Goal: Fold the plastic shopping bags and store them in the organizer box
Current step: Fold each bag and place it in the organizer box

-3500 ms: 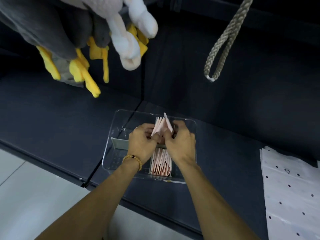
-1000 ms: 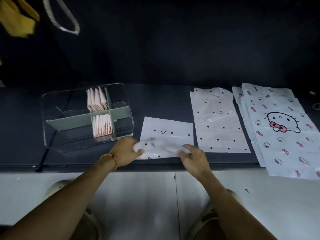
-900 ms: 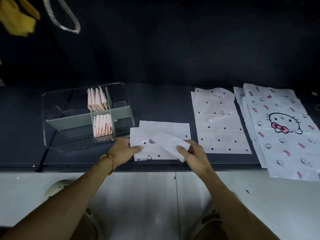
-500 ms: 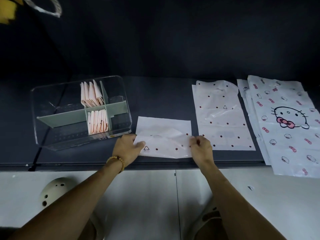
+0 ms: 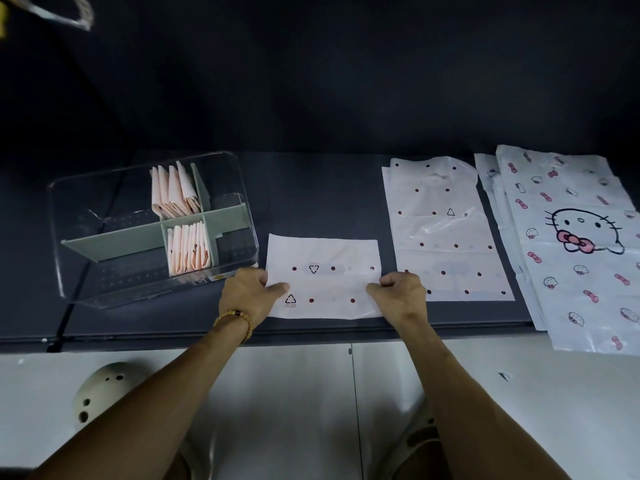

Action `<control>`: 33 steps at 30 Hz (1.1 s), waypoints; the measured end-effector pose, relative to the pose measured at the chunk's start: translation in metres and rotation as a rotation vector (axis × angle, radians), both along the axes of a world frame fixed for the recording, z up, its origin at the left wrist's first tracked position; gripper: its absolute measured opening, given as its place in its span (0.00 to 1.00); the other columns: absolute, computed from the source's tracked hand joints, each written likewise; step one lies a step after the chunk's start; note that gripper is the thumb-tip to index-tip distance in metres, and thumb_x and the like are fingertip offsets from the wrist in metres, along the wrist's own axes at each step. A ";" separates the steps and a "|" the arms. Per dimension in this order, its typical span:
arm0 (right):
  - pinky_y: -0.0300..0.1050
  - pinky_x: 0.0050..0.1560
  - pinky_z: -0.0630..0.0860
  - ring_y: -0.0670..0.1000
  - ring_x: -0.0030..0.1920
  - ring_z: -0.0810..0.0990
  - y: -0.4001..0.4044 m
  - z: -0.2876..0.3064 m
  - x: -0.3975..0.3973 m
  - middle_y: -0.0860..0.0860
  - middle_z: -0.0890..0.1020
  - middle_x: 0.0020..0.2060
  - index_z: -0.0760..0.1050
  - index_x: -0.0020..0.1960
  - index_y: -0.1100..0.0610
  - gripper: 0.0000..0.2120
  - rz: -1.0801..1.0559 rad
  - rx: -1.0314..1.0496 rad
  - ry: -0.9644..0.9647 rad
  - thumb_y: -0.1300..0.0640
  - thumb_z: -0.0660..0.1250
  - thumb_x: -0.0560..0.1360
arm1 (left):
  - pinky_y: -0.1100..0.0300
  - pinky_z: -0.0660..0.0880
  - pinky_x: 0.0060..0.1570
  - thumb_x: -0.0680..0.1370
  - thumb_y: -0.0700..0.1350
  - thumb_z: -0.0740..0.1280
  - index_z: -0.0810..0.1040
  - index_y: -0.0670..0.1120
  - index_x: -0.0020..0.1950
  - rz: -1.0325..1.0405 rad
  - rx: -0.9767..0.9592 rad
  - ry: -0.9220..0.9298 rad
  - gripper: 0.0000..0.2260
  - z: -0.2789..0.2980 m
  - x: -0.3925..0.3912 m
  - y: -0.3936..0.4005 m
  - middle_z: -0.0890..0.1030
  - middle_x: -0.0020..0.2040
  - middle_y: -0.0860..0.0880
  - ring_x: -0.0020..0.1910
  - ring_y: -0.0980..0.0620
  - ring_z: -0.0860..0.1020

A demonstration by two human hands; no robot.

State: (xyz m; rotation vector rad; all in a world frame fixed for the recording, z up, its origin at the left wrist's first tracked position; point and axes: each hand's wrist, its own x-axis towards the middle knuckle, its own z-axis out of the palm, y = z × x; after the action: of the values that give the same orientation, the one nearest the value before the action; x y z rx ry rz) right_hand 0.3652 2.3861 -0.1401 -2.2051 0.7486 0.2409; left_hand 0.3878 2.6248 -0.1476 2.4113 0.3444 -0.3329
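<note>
Far left on the dark counter (image 5: 329,188): clear organizer box (image 5: 86,278) with grey-green dividers (image 5: 138,237). Two middle compartments hold folded pink bags standing on edge, a rear bundle (image 5: 173,190) and a front bundle (image 5: 188,249). Can't tell what, if anything, is in the other compartments.

Just right of the box, near the counter's front edge: white dotted bag (image 5: 323,277), folded over into a flat rectangle, two recycling triangles visible on it. It sits close to the box's right wall but I can't tell if they touch.

Left hand (image 5: 247,294), beaded bracelet (image 5: 235,318) on the wrist, pinches the bag's left edge: thumb on top, fingers curled. Right hand (image 5: 401,296) does the same on the right edge, thumb lying over the bag, knuckles bent. Both clamped on the same bag, which lies flat on the counter.

Right of that: a second dotted bag (image 5: 446,233), unfolded, lying flat, creased across the middle.

Far right: stack of white cartoon-cat bags (image 5: 571,244) with pink bows, overhanging the counter's front edge.

Below the counter: white cabinet fronts (image 5: 294,393). Rope loop (image 5: 62,15) top left, blurred.
</note>
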 end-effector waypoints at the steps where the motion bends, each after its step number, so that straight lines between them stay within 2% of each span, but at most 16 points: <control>1: 0.38 0.35 0.71 0.48 0.34 0.75 0.000 0.000 0.000 0.49 0.79 0.32 0.79 0.35 0.58 0.06 -0.017 0.005 0.009 0.57 0.70 0.69 | 0.62 0.63 0.27 0.71 0.53 0.73 0.71 0.45 0.28 0.010 0.017 -0.003 0.18 0.000 0.000 0.000 0.74 0.29 0.51 0.30 0.54 0.72; 5: 0.34 0.32 0.68 0.46 0.34 0.76 0.001 0.003 -0.003 0.46 0.80 0.32 0.78 0.36 0.52 0.04 -0.062 0.031 0.020 0.57 0.71 0.68 | 0.62 0.67 0.31 0.71 0.56 0.73 0.76 0.47 0.31 0.017 0.078 -0.007 0.15 0.003 0.001 -0.001 0.78 0.32 0.51 0.33 0.54 0.74; 7: 0.35 0.35 0.70 0.46 0.36 0.77 0.002 0.004 -0.004 0.45 0.79 0.32 0.77 0.37 0.52 0.04 -0.051 0.027 0.021 0.57 0.71 0.69 | 0.60 0.70 0.35 0.71 0.58 0.72 0.75 0.49 0.34 0.012 0.146 -0.027 0.15 0.006 -0.001 -0.002 0.79 0.35 0.50 0.34 0.52 0.75; 9: 0.37 0.40 0.72 0.48 0.38 0.77 0.002 0.004 -0.005 0.44 0.78 0.33 0.77 0.40 0.52 0.04 -0.046 0.026 0.013 0.57 0.72 0.69 | 0.59 0.72 0.34 0.73 0.58 0.70 0.73 0.49 0.38 -0.026 0.288 -0.129 0.15 0.008 -0.009 -0.003 0.79 0.36 0.49 0.34 0.50 0.75; 11: 0.38 0.43 0.72 0.48 0.39 0.77 0.002 0.003 -0.006 0.45 0.78 0.34 0.76 0.42 0.53 0.05 -0.035 0.018 0.008 0.57 0.72 0.70 | 0.59 0.73 0.32 0.73 0.53 0.70 0.71 0.47 0.42 -0.143 0.392 -0.332 0.12 0.006 -0.021 -0.006 0.77 0.38 0.48 0.35 0.50 0.74; 13: 0.36 0.41 0.71 0.46 0.37 0.76 0.001 0.001 -0.005 0.45 0.78 0.34 0.77 0.44 0.54 0.05 -0.035 0.017 0.000 0.57 0.72 0.70 | 0.56 0.76 0.34 0.71 0.46 0.72 0.76 0.45 0.45 -0.330 0.391 -0.514 0.08 0.001 -0.031 -0.009 0.78 0.44 0.45 0.41 0.48 0.77; 14: 0.35 0.39 0.70 0.45 0.36 0.76 0.001 0.001 -0.005 0.44 0.78 0.34 0.78 0.44 0.55 0.05 -0.040 0.019 -0.002 0.58 0.72 0.70 | 0.54 0.79 0.40 0.70 0.42 0.73 0.79 0.44 0.49 -0.445 0.374 -0.554 0.10 -0.002 -0.034 -0.010 0.79 0.49 0.44 0.47 0.45 0.79; 17: 0.34 0.34 0.69 0.45 0.35 0.75 0.002 0.004 -0.006 0.47 0.79 0.35 0.79 0.46 0.58 0.06 0.007 -0.024 0.011 0.58 0.70 0.70 | 0.49 0.77 0.57 0.68 0.35 0.74 0.79 0.40 0.61 -0.723 0.354 -0.545 0.21 -0.013 -0.041 -0.008 0.77 0.64 0.42 0.64 0.42 0.75; 19: 0.39 0.37 0.73 0.49 0.39 0.77 0.006 0.010 -0.010 0.51 0.81 0.41 0.76 0.51 0.58 0.09 0.109 -0.185 0.027 0.57 0.68 0.72 | 0.51 0.70 0.64 0.73 0.37 0.72 0.73 0.39 0.68 -0.761 0.361 -0.490 0.23 -0.018 -0.044 -0.004 0.72 0.69 0.44 0.70 0.46 0.69; 20: 0.42 0.41 0.75 0.53 0.45 0.78 0.009 0.011 -0.014 0.53 0.80 0.46 0.74 0.54 0.57 0.12 0.200 -0.362 -0.007 0.58 0.68 0.71 | 0.52 0.66 0.67 0.77 0.40 0.68 0.70 0.40 0.70 -0.763 0.347 -0.458 0.22 -0.018 -0.044 -0.002 0.70 0.71 0.44 0.72 0.47 0.66; 22: 0.50 0.49 0.75 0.59 0.55 0.76 0.024 0.010 -0.023 0.57 0.78 0.55 0.75 0.58 0.60 0.19 0.438 -0.692 -0.210 0.61 0.71 0.68 | 0.53 0.59 0.70 0.80 0.43 0.63 0.67 0.40 0.72 -0.755 0.307 -0.430 0.21 -0.017 -0.044 -0.001 0.66 0.73 0.45 0.74 0.48 0.62; 24: 0.53 0.58 0.75 0.61 0.60 0.77 0.053 0.007 -0.029 0.60 0.78 0.60 0.78 0.59 0.63 0.21 0.616 -0.687 -0.409 0.61 0.74 0.67 | 0.51 0.60 0.69 0.78 0.41 0.66 0.69 0.40 0.71 -0.752 0.295 -0.426 0.22 -0.014 -0.044 -0.002 0.69 0.72 0.43 0.72 0.46 0.65; 25: 0.53 0.64 0.71 0.61 0.65 0.74 0.068 0.004 -0.030 0.61 0.75 0.65 0.76 0.63 0.63 0.23 0.704 -0.599 -0.405 0.59 0.72 0.69 | 0.51 0.61 0.69 0.77 0.40 0.67 0.69 0.39 0.71 -0.752 0.284 -0.425 0.23 -0.014 -0.044 -0.002 0.69 0.71 0.43 0.72 0.46 0.66; 27: 0.50 0.75 0.52 0.58 0.76 0.57 0.091 -0.009 -0.034 0.59 0.59 0.76 0.60 0.76 0.61 0.29 0.856 -0.464 -0.261 0.56 0.63 0.78 | 0.57 0.54 0.73 0.79 0.42 0.64 0.61 0.43 0.75 -0.740 0.213 -0.376 0.25 -0.017 -0.045 -0.001 0.61 0.76 0.47 0.75 0.50 0.58; 29: 0.47 0.75 0.38 0.53 0.78 0.42 0.090 -0.022 -0.038 0.54 0.46 0.79 0.46 0.79 0.58 0.29 0.887 -0.452 -0.196 0.52 0.52 0.82 | 0.62 0.44 0.74 0.82 0.45 0.59 0.52 0.47 0.78 -0.758 0.203 -0.319 0.27 -0.021 -0.045 0.003 0.50 0.78 0.52 0.76 0.56 0.46; 33: 0.47 0.74 0.32 0.48 0.76 0.33 0.035 -0.030 -0.048 0.48 0.37 0.77 0.39 0.78 0.52 0.26 0.954 -0.555 -0.170 0.46 0.36 0.82 | 0.60 0.39 0.73 0.83 0.44 0.54 0.54 0.43 0.77 -0.769 0.238 -0.362 0.23 -0.022 -0.043 0.004 0.52 0.78 0.49 0.75 0.57 0.41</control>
State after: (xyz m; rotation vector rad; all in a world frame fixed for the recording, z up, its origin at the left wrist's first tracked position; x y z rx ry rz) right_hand 0.3168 2.4212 -0.1699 -2.9234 -0.4459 0.3268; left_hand 0.3444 2.6289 -0.1698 2.6835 -0.7622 -0.1793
